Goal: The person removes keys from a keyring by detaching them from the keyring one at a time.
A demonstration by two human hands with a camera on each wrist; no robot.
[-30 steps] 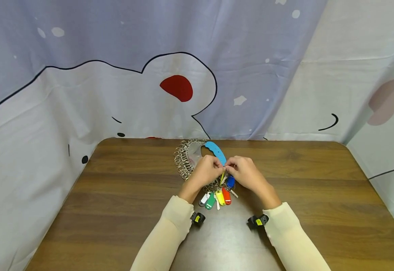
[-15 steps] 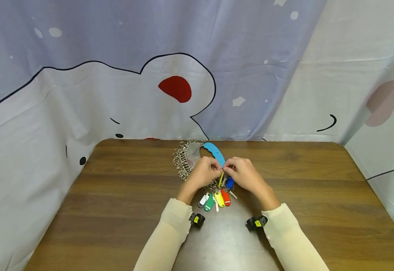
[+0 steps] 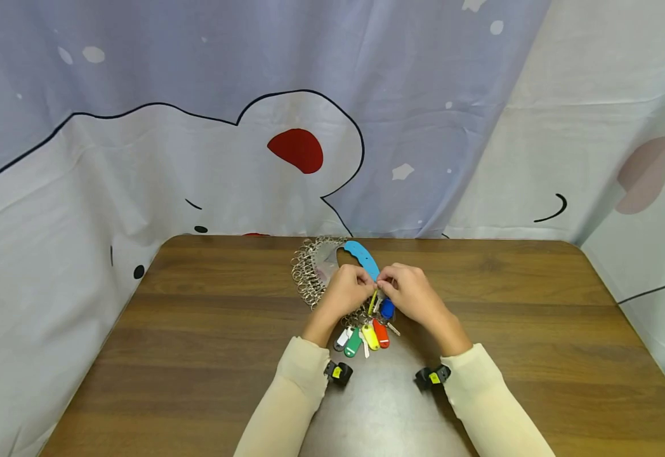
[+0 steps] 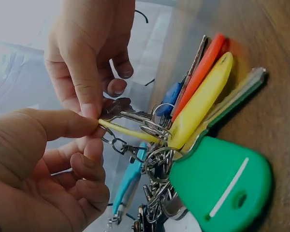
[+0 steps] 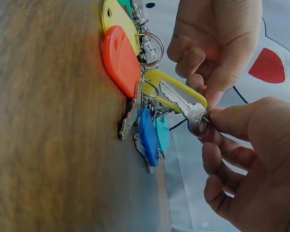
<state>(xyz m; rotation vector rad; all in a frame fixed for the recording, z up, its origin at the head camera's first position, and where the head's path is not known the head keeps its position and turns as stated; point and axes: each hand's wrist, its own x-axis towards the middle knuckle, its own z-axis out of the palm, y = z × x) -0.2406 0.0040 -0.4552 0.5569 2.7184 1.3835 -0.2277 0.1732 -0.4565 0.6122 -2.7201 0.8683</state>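
Note:
Above the table's far middle, my left hand [image 3: 346, 291] and right hand [image 3: 411, 292] meet fingertip to fingertip. In the left wrist view, my left thumb and forefinger pinch the end of a yellow key tag [image 4: 128, 131]. My right fingertips pinch a silver key [image 5: 197, 120] at its head, where a small ring passes through; the key lies alongside the tag. Below hang or lie a second yellow tag [image 3: 370, 337], a red tag [image 3: 381, 333], a green tag [image 3: 353, 343], a white-faced tag [image 3: 343, 338] and a blue tag [image 3: 387, 309], with keys on metal rings.
Behind the hands lies a key holder with a light blue curved handle [image 3: 363, 256] and a clear plate [image 3: 325, 261], fringed with several metal rings and clasps [image 3: 304, 273]. The wooden table [image 3: 207, 355] ends at a printed curtain [image 3: 424, 158].
Both hands stay together at the yellow tag and key, with small finger shifts. The left forearm has moved slightly right. The view has shifted a little.

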